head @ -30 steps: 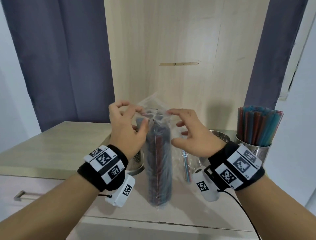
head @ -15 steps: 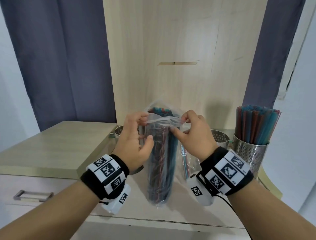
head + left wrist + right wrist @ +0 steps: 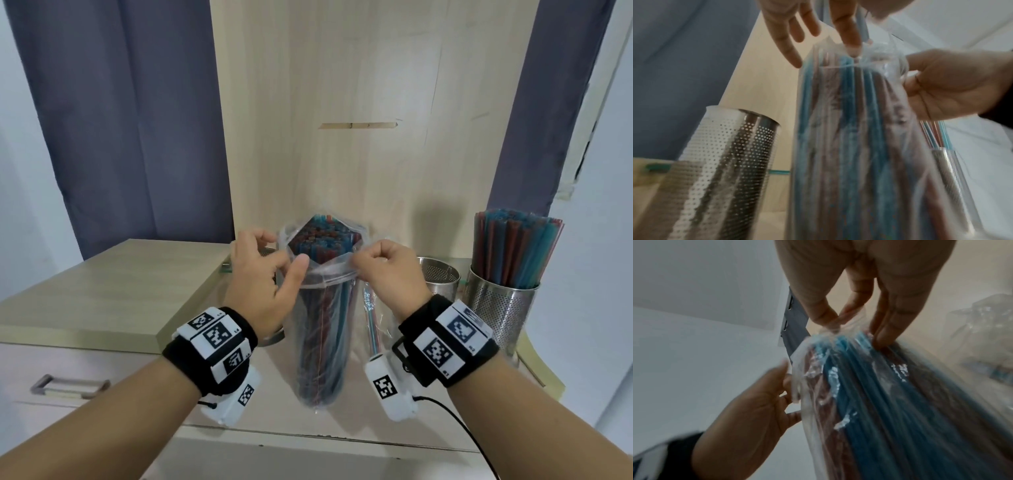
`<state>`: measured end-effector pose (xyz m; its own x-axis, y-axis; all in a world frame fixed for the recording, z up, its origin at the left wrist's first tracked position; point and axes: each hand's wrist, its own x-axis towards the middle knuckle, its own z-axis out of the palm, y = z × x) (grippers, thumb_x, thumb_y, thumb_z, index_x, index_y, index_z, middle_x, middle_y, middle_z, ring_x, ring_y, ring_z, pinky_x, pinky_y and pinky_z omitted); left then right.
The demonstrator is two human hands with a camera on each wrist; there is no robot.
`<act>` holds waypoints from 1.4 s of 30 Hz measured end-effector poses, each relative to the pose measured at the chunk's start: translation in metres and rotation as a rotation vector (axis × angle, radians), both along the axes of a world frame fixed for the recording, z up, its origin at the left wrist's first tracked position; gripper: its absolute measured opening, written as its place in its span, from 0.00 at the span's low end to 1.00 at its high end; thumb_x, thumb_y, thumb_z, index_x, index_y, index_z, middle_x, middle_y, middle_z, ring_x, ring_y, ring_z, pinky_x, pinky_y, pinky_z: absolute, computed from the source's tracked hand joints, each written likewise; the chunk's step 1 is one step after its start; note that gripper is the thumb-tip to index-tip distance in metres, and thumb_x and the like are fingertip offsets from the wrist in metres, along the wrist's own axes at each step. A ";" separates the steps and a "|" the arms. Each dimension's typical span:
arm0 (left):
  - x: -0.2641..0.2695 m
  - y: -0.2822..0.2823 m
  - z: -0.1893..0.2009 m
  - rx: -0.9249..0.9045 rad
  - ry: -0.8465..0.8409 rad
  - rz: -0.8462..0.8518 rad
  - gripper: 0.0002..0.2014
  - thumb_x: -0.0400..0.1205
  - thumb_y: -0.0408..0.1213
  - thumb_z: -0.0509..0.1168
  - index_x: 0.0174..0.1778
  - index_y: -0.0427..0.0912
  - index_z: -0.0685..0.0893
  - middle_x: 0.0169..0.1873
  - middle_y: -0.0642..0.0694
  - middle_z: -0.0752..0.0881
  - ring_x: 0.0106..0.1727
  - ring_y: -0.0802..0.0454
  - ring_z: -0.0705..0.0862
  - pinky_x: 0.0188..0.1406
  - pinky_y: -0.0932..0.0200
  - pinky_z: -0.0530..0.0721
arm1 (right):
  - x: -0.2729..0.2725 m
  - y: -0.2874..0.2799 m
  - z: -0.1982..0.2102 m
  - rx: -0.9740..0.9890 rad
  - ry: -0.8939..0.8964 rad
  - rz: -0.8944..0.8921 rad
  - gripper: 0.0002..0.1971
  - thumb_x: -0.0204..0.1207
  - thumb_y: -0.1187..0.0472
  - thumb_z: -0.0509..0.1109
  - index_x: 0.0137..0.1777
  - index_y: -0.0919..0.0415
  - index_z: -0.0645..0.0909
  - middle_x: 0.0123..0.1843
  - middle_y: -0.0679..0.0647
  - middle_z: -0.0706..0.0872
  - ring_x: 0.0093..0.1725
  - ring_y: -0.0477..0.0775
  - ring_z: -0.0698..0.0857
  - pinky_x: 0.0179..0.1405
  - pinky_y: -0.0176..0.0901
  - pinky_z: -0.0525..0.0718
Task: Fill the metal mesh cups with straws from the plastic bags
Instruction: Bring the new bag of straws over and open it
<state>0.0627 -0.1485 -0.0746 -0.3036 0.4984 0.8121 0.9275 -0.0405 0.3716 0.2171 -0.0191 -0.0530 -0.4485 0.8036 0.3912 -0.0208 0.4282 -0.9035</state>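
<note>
A clear plastic bag (image 3: 320, 342) packed with blue and red straws (image 3: 320, 240) stands upright on the wooden counter (image 3: 120, 291). Its mouth is spread wide, so the straw ends show at the top. My left hand (image 3: 274, 260) pinches the left rim of the bag (image 3: 838, 146) between thumb and fingers. Opposite it, my right hand (image 3: 366, 262) pinches the right rim, which shows plainly in the right wrist view (image 3: 830, 321). An empty mesh cup (image 3: 725, 162) sits just left of the bag, mostly hidden behind my left wrist in the head view.
A second empty mesh cup (image 3: 440, 277) stands behind my right hand. A mesh cup full of straws (image 3: 503, 308) is at the far right by the white wall. Another bag with a few straws (image 3: 371, 318) stands behind the held bag. A wooden panel rises at the back.
Both hands went from hovering loosely at the bag's top to pinching its rim. They have pulled the mouth apart and down, baring the straw ends.
</note>
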 end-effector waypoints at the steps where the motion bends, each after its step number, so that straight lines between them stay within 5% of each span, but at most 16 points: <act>1: 0.001 0.001 0.003 -0.021 -0.051 0.021 0.19 0.78 0.56 0.61 0.29 0.46 0.76 0.56 0.48 0.67 0.64 0.48 0.69 0.65 0.53 0.69 | -0.002 0.000 0.001 0.027 -0.031 -0.005 0.07 0.72 0.66 0.75 0.39 0.55 0.80 0.36 0.54 0.86 0.30 0.50 0.81 0.34 0.46 0.83; 4: 0.005 0.004 0.013 -0.168 -0.242 -0.019 0.07 0.75 0.42 0.72 0.39 0.48 0.79 0.69 0.46 0.64 0.77 0.45 0.65 0.73 0.54 0.66 | -0.005 -0.002 0.006 0.075 -0.112 0.051 0.20 0.72 0.70 0.73 0.62 0.51 0.80 0.52 0.58 0.88 0.31 0.45 0.84 0.27 0.34 0.79; 7: 0.008 0.001 0.023 -0.331 -0.312 -0.020 0.16 0.74 0.37 0.71 0.55 0.54 0.76 0.75 0.47 0.61 0.79 0.47 0.65 0.69 0.59 0.66 | -0.006 -0.003 0.015 0.090 -0.205 0.101 0.36 0.73 0.73 0.71 0.81 0.56 0.68 0.62 0.56 0.83 0.35 0.34 0.85 0.30 0.24 0.77; 11: 0.011 0.005 0.036 -0.398 -0.332 -0.035 0.34 0.75 0.37 0.69 0.77 0.61 0.67 0.78 0.45 0.60 0.77 0.47 0.68 0.73 0.58 0.66 | -0.008 -0.001 0.029 0.090 -0.360 0.128 0.44 0.73 0.71 0.73 0.87 0.59 0.55 0.80 0.57 0.71 0.71 0.52 0.79 0.62 0.37 0.81; 12: 0.013 0.006 0.039 -0.431 -0.333 -0.027 0.35 0.76 0.38 0.69 0.79 0.62 0.65 0.80 0.43 0.57 0.80 0.45 0.64 0.77 0.55 0.64 | -0.009 -0.001 0.033 0.063 -0.382 0.157 0.45 0.73 0.71 0.74 0.87 0.58 0.54 0.79 0.58 0.72 0.69 0.54 0.80 0.61 0.39 0.83; 15: 0.011 0.011 0.049 -0.518 -0.363 -0.001 0.35 0.77 0.42 0.69 0.80 0.61 0.66 0.82 0.41 0.54 0.83 0.42 0.59 0.81 0.51 0.61 | -0.008 0.002 0.045 0.047 -0.485 0.252 0.43 0.75 0.71 0.71 0.87 0.57 0.53 0.65 0.54 0.75 0.48 0.46 0.83 0.32 0.28 0.81; 20: 0.003 0.015 0.064 -0.562 -0.418 -0.023 0.46 0.60 0.53 0.73 0.78 0.54 0.69 0.67 0.49 0.78 0.68 0.49 0.79 0.68 0.53 0.80 | -0.008 0.012 0.050 0.096 -0.582 0.277 0.41 0.74 0.69 0.72 0.84 0.54 0.56 0.52 0.47 0.77 0.41 0.41 0.77 0.24 0.22 0.73; 22: 0.000 0.017 0.065 -0.537 -0.450 -0.029 0.39 0.67 0.44 0.75 0.75 0.49 0.70 0.60 0.53 0.81 0.61 0.52 0.83 0.53 0.65 0.81 | -0.012 0.014 0.047 0.089 -0.581 0.292 0.42 0.73 0.71 0.73 0.83 0.55 0.55 0.59 0.47 0.78 0.51 0.43 0.79 0.35 0.21 0.77; 25: -0.003 0.018 0.062 -0.490 -0.498 -0.072 0.38 0.76 0.30 0.71 0.82 0.41 0.62 0.58 0.56 0.75 0.41 0.68 0.76 0.33 0.78 0.74 | -0.019 0.019 0.041 0.040 -0.544 0.345 0.54 0.70 0.74 0.75 0.87 0.57 0.41 0.71 0.54 0.74 0.66 0.53 0.78 0.66 0.42 0.81; 28: -0.006 0.016 0.059 -0.482 -0.526 -0.148 0.37 0.78 0.26 0.68 0.82 0.39 0.60 0.54 0.54 0.71 0.41 0.67 0.75 0.27 0.84 0.72 | -0.020 0.025 0.039 -0.011 -0.508 0.396 0.57 0.70 0.75 0.73 0.87 0.57 0.35 0.71 0.51 0.72 0.70 0.54 0.77 0.72 0.45 0.77; 30: -0.014 0.015 0.061 -0.552 -0.549 -0.214 0.39 0.77 0.25 0.69 0.82 0.44 0.59 0.57 0.56 0.76 0.49 0.60 0.78 0.31 0.81 0.74 | -0.018 0.030 0.037 -0.038 -0.486 0.420 0.60 0.66 0.71 0.76 0.87 0.55 0.35 0.76 0.51 0.70 0.72 0.54 0.76 0.73 0.44 0.75; 33: -0.026 0.013 0.062 -0.707 -0.578 -0.352 0.47 0.69 0.29 0.79 0.77 0.59 0.58 0.52 0.51 0.87 0.46 0.55 0.85 0.48 0.59 0.84 | -0.017 0.038 0.031 -0.152 -0.430 0.511 0.68 0.53 0.67 0.78 0.87 0.51 0.37 0.78 0.58 0.73 0.73 0.59 0.78 0.76 0.55 0.75; 35: -0.034 0.014 0.058 -0.774 -0.536 -0.396 0.60 0.62 0.41 0.85 0.82 0.58 0.50 0.74 0.55 0.73 0.66 0.57 0.79 0.67 0.57 0.78 | -0.015 0.043 0.028 -0.234 -0.349 0.559 0.63 0.55 0.73 0.73 0.87 0.48 0.40 0.71 0.58 0.78 0.71 0.63 0.81 0.75 0.60 0.76; 36: -0.036 0.015 0.056 -0.794 -0.494 -0.368 0.68 0.57 0.51 0.84 0.85 0.56 0.43 0.75 0.61 0.62 0.72 0.61 0.71 0.71 0.62 0.70 | -0.013 0.044 0.028 -0.249 -0.311 0.566 0.61 0.57 0.74 0.69 0.87 0.44 0.42 0.67 0.58 0.80 0.70 0.65 0.81 0.75 0.61 0.76; 38: -0.043 0.018 0.054 -0.784 -0.407 -0.306 0.78 0.46 0.67 0.80 0.84 0.59 0.35 0.72 0.64 0.56 0.73 0.65 0.59 0.73 0.65 0.61 | -0.010 0.042 0.029 -0.238 -0.261 0.583 0.57 0.57 0.74 0.66 0.83 0.33 0.49 0.68 0.61 0.80 0.70 0.69 0.81 0.71 0.61 0.78; 42: -0.055 0.024 0.044 -0.738 -0.386 -0.346 0.73 0.44 0.71 0.82 0.77 0.79 0.37 0.85 0.57 0.53 0.83 0.57 0.58 0.83 0.48 0.59 | -0.006 0.039 0.033 -0.080 -0.292 0.643 0.47 0.60 0.70 0.65 0.69 0.18 0.62 0.75 0.56 0.77 0.65 0.60 0.86 0.54 0.54 0.87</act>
<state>0.0077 -0.1244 -0.0306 -0.2247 0.9667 0.1223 0.7132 0.0776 0.6966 0.2106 0.0196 -0.0202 -0.9212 0.3655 0.1334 0.0007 0.3444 -0.9388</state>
